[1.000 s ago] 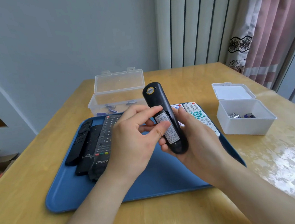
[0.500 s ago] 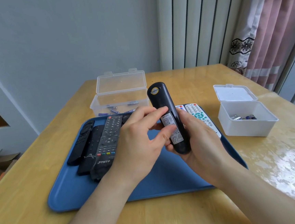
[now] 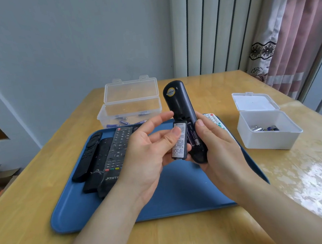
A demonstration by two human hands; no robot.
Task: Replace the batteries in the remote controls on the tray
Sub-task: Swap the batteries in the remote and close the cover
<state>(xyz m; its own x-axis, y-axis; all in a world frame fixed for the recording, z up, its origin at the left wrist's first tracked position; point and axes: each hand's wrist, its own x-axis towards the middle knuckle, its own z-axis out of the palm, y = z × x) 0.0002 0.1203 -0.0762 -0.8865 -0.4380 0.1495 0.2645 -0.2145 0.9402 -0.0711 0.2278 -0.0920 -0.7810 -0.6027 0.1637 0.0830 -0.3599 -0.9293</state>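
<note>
The right hand (image 3: 218,146) grasps a black, rounded plastic remote control (image 3: 180,102) above the middle of the blue plastic tray (image 3: 182,194), back side to the camera and tilted upright. The left hand (image 3: 149,154) pinches the remote's black battery cover with a white printed label (image 3: 179,145) between thumb and fingers; the cover is off the compartment and just beside it. Purple batteries (image 3: 191,136) sit exposed in the open compartment. Three black remotes (image 3: 108,157) lie side by side on the tray's left part. A white remote with coloured buttons (image 3: 215,121) lies at the tray's far right corner, partly hidden by the right hand. Behind the tray stands a clear plastic box (image 3: 131,107), lid up, holding purple batteries. To the tray's right stands a white plastic box (image 3: 268,132), lid open, with several batteries inside. The tray rests on a light wooden table (image 3: 185,236).
</note>
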